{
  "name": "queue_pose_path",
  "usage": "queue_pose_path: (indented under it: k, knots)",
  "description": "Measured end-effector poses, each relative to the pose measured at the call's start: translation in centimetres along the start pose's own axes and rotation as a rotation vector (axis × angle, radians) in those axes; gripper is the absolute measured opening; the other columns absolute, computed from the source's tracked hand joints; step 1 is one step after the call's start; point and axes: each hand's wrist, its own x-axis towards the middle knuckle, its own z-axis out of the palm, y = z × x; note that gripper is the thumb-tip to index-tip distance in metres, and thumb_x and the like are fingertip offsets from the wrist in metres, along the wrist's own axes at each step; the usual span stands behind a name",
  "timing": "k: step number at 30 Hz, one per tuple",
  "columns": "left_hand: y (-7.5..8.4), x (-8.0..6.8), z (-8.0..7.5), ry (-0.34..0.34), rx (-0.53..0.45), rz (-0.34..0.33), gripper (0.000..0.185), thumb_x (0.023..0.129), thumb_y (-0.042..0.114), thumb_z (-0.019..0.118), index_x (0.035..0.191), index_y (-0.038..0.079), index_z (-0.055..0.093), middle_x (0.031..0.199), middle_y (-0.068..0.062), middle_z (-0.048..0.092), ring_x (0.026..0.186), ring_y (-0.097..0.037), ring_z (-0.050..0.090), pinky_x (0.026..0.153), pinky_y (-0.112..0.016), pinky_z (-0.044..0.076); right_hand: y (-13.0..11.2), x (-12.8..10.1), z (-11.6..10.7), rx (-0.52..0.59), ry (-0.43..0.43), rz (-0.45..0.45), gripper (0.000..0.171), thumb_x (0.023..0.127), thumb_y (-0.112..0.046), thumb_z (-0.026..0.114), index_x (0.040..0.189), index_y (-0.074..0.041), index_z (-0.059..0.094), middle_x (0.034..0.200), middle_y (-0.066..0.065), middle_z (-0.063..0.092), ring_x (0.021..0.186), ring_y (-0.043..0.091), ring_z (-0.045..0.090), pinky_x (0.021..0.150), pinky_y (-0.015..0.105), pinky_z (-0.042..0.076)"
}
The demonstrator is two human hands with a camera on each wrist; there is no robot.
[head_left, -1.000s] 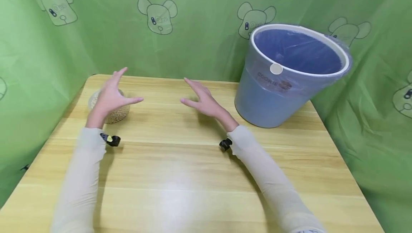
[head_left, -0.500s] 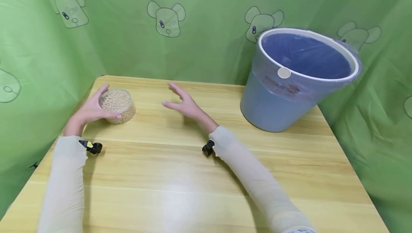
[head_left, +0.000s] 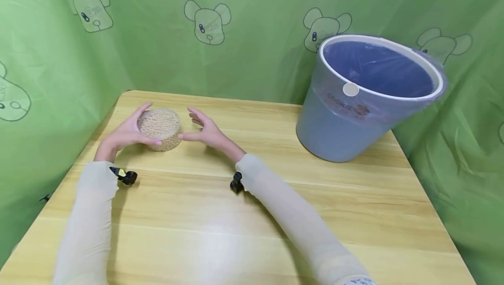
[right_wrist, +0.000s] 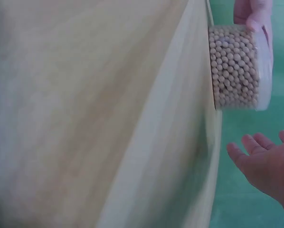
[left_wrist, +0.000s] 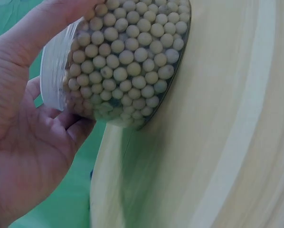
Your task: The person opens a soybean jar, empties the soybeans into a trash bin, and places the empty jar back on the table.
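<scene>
A round clear tub of pale beans (head_left: pixel 159 127) stands on the wooden table (head_left: pixel 244 215) near its far left corner. My left hand (head_left: pixel 135 129) is curled round the tub's left side, thumb in front and fingers behind. In the left wrist view the tub of beans (left_wrist: pixel 127 61) fills the top, with my left hand (left_wrist: pixel 33 137) wrapped round its wall. My right hand (head_left: pixel 198 127) hovers just right of the tub, fingers straight, thumb pointing at it. The right wrist view shows the tub (right_wrist: pixel 234 66) with a gap between it and my right hand (right_wrist: pixel 268 161).
A tall blue bin (head_left: pixel 366 96) lined with a clear bag stands at the table's far right. Green cloth with cartoon bears (head_left: pixel 208 20) walls in the back and both sides. Bare wood stretches in front of my arms.
My left hand came down from above the tub and now grips its side. My right hand moved left across the table to just beside the tub.
</scene>
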Motion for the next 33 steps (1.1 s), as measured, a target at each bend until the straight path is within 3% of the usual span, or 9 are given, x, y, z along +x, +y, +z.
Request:
queue_pose_path:
  k: [4, 10, 16, 19, 27, 33]
  knots:
    - [0.8, 1.0, 1.4, -0.047, -0.037, 0.027, 0.138, 0.067, 0.002, 0.092, 0.165, 0.024, -0.003, 0.169, -0.02, 0.016, 0.152, -0.043, 0.022, 0.126, -0.065, 0.016, 0.5, 0.0, -0.2, 0.02, -0.003, 0.013, 0.104, 0.078, -0.014, 0.088, 0.162, -0.02, 0.026, 0.165, 0.014, 0.033, 0.151, 0.033, 0.035, 0.126, 0.048, 0.031]
    - [2.2, 2.8, 4.2, -0.109, -0.049, 0.087, 0.134, 0.066, 0.004, 0.093, 0.165, 0.017, 0.003, 0.169, -0.021, 0.017, 0.153, -0.042, 0.022, 0.126, -0.064, 0.017, 1.0, -0.6, -1.9, -0.011, 0.0, 0.049, 0.114, 0.073, -0.012, 0.091, 0.163, -0.019, 0.023, 0.165, 0.008, 0.034, 0.15, 0.025, 0.037, 0.126, 0.039, 0.032]
    - [3.5, 4.5, 7.3, -0.148, -0.038, 0.135, 0.128, 0.067, 0.006, 0.093, 0.165, 0.011, 0.01, 0.167, -0.023, 0.02, 0.153, -0.042, 0.024, 0.129, -0.058, 0.016, 1.1, -2.0, -5.1, -0.04, -0.026, 0.126, 0.124, 0.069, -0.013, 0.094, 0.165, -0.017, 0.015, 0.169, 0.011, 0.024, 0.151, 0.03, 0.034, 0.126, 0.045, 0.03]
    - [4.3, 5.4, 8.6, -0.16, -0.058, 0.144, 0.126, 0.066, 0.005, 0.093, 0.164, 0.009, 0.014, 0.166, -0.023, 0.025, 0.153, -0.04, 0.027, 0.129, -0.054, 0.018, 1.3, -2.6, -6.8, -0.046, -0.039, 0.139, 0.127, 0.066, -0.012, 0.095, 0.164, -0.015, 0.015, 0.166, 0.014, 0.028, 0.148, 0.033, 0.038, 0.125, 0.047, 0.033]
    - [7.3, 7.3, 12.1, -0.09, -0.139, 0.181, 0.118, 0.061, 0.006, 0.096, 0.159, 0.007, 0.03, 0.162, -0.016, 0.039, 0.148, -0.033, 0.04, 0.126, -0.046, 0.032, 1.1, -4.9, -11.0, -0.059, 0.064, 0.091, 0.116, 0.059, -0.008, 0.097, 0.157, -0.009, 0.035, 0.151, 0.013, 0.049, 0.135, 0.028, 0.051, 0.119, 0.042, 0.042]
    - [11.6, 7.6, 12.9, -0.023, -0.296, 0.303, 0.111, 0.064, 0.007, 0.095, 0.158, 0.012, 0.036, 0.159, -0.012, 0.044, 0.144, -0.029, 0.045, 0.125, -0.044, 0.033, -3.0, -7.0, -14.1, 0.026, 0.148, 0.015, 0.112, 0.065, -0.003, 0.093, 0.159, -0.015, 0.033, 0.153, 0.015, 0.048, 0.136, 0.03, 0.051, 0.117, 0.042, 0.045]
